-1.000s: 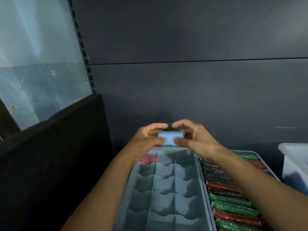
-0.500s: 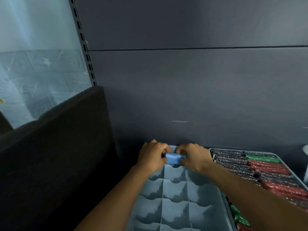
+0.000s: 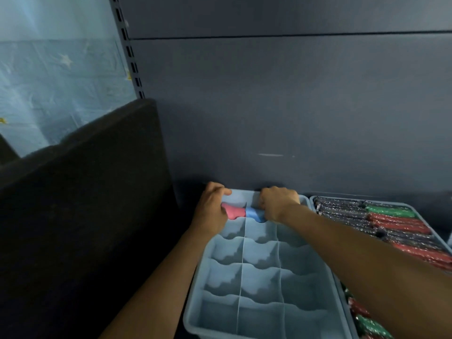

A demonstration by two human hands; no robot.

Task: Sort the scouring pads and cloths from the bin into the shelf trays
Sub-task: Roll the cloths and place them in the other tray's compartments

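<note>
Glittery scouring pads [image 3: 391, 221] flank the gridded plastic tray [image 3: 220, 277], where the left hand [image 3: 211, 209] apparently grips the pink cloth [image 3: 234, 212] and the right hand [image 3: 277, 203] the blue cloth [image 3: 254, 213].

This looks like a shop. A grey shelf wall [image 3: 293, 106] has a rail with slots [image 3: 129, 52]. Many shiny packs [image 3: 391, 221] lie in neat rows.

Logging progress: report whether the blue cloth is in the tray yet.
In: blue cloth sits in the back middle compartment of the tray, right hand gripping it.
</note>
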